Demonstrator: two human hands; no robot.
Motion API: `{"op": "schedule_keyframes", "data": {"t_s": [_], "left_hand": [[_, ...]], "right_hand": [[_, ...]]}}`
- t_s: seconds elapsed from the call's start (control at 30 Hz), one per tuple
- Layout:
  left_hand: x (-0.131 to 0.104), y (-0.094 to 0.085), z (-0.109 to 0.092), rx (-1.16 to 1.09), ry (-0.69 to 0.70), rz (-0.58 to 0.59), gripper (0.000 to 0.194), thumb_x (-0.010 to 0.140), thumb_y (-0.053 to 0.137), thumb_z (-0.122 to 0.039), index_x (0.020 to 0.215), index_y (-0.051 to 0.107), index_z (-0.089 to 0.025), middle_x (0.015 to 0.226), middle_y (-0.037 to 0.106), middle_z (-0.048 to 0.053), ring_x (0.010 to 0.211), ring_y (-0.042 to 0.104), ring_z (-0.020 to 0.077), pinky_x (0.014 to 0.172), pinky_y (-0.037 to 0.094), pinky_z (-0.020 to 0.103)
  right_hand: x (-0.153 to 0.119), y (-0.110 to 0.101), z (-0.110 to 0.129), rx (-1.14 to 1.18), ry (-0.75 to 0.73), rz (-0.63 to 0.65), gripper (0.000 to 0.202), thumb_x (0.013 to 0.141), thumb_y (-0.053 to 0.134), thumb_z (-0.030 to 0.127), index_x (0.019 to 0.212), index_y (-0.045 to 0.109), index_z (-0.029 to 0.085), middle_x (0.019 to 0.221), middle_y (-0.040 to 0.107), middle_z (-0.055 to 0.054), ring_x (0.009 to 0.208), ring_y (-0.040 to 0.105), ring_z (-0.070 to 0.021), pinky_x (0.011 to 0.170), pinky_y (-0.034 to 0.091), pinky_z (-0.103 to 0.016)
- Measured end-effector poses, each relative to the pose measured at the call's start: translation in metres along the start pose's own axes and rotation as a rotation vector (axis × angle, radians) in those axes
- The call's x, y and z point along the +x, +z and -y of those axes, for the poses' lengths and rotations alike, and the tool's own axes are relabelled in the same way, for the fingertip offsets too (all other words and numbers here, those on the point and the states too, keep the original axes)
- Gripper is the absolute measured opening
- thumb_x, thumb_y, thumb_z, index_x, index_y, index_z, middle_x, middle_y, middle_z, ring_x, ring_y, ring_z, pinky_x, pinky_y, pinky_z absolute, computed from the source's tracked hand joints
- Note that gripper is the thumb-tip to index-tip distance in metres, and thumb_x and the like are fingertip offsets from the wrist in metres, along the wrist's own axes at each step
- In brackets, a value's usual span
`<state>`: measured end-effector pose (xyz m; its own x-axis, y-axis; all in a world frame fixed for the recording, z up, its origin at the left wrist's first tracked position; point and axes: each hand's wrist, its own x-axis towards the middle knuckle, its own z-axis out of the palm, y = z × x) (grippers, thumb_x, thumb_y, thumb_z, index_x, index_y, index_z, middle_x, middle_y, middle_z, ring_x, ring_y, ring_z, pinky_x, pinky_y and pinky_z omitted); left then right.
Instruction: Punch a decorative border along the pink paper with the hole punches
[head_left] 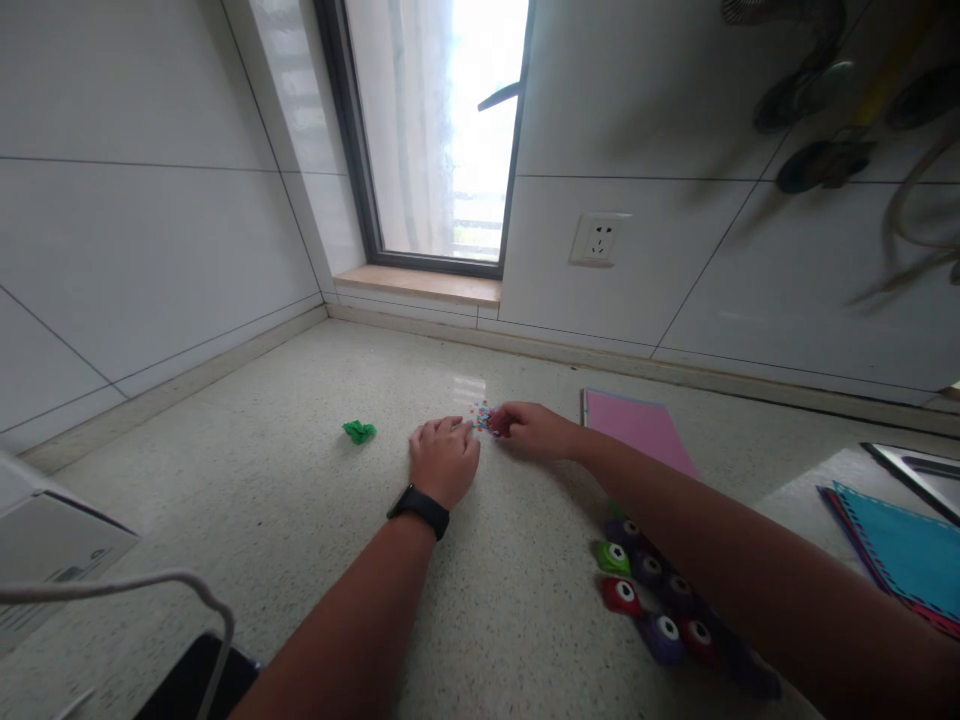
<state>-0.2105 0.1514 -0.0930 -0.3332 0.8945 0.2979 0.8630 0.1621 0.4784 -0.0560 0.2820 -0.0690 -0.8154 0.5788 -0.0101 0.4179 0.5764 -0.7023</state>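
At the bottom right of the frame, a cluster of coloured craft punches point(621, 596) lies on the speckled counter point(300, 570), partly hidden by the person's right forearm. Nearer the middle, the left hand point(445, 465), with a black watch point(420, 511) at its wrist, rests palm down, fingers extended and seemingly holding nothing. The right hand point(532, 430) curls its fingers at the right edge of the small coloured bits point(481, 413), which lie scattered at the centre between both hands; whether any is pinched cannot be told. The step in hand looks like gathering these bits, and the next move probably calls for light, close fingertip control. Beyond the right wrist sits pink paper point(637, 425); farther off, at upper centre, stands a window point(472, 150)
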Motion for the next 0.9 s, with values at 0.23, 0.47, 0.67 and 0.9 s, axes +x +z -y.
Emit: {"op": "schedule_keyframes", "data": {"t_s": [0.23, 0.47, 0.67, 0.9], "left_hand": [[0.002, -0.005, -0.002, 0.000, -0.027, -0.017, 0.032, 0.092, 0.043, -0.026, 0.097, 0.075, -0.028, 0.113, 0.070, 0.005, 0.111, 0.056, 0.0262, 0.105, 0.035, 0.045], [-0.001, -0.003, -0.003, 0.050, 0.015, -0.003, 0.022, 0.086, 0.053, -0.030, 0.091, 0.074, -0.028, 0.106, 0.067, 0.007, 0.108, 0.054, 0.0285, 0.104, 0.034, 0.048], [-0.002, -0.002, -0.004, 0.089, 0.104, 0.068, 0.037, 0.085, 0.052, -0.030, 0.119, 0.067, -0.030, 0.121, 0.062, 0.008, 0.119, 0.050, 0.0296, 0.112, 0.027, 0.049], [-0.002, 0.007, 0.003, 0.133, 0.121, 0.077, 0.057, 0.086, 0.047, -0.028, 0.141, 0.050, -0.011, 0.141, 0.052, 0.019, 0.136, 0.040, 0.0327, 0.119, 0.019, 0.047]], "right_hand": [[-0.018, -0.039, -0.004, -0.109, 0.110, -0.173, 0.033, 0.075, 0.044, 0.004, 0.094, 0.068, 0.015, 0.096, 0.073, -0.008, 0.084, 0.065, -0.0175, 0.076, 0.048, -0.026], [-0.022, -0.042, -0.029, -0.227, 0.247, -0.181, 0.021, 0.075, 0.056, 0.009, 0.088, 0.072, 0.014, 0.097, 0.074, -0.013, 0.088, 0.065, -0.0242, 0.078, 0.045, -0.032], [0.000, -0.017, -0.030, -0.128, 0.225, -0.173, 0.025, 0.076, 0.054, 0.009, 0.093, 0.072, 0.016, 0.094, 0.075, -0.008, 0.082, 0.067, -0.0192, 0.071, 0.047, -0.026], [0.000, -0.022, -0.034, -0.005, 0.270, -0.290, 0.027, 0.083, 0.057, 0.018, 0.108, 0.067, 0.016, 0.088, 0.075, -0.011, 0.073, 0.065, -0.0195, 0.066, 0.048, -0.028]]}}
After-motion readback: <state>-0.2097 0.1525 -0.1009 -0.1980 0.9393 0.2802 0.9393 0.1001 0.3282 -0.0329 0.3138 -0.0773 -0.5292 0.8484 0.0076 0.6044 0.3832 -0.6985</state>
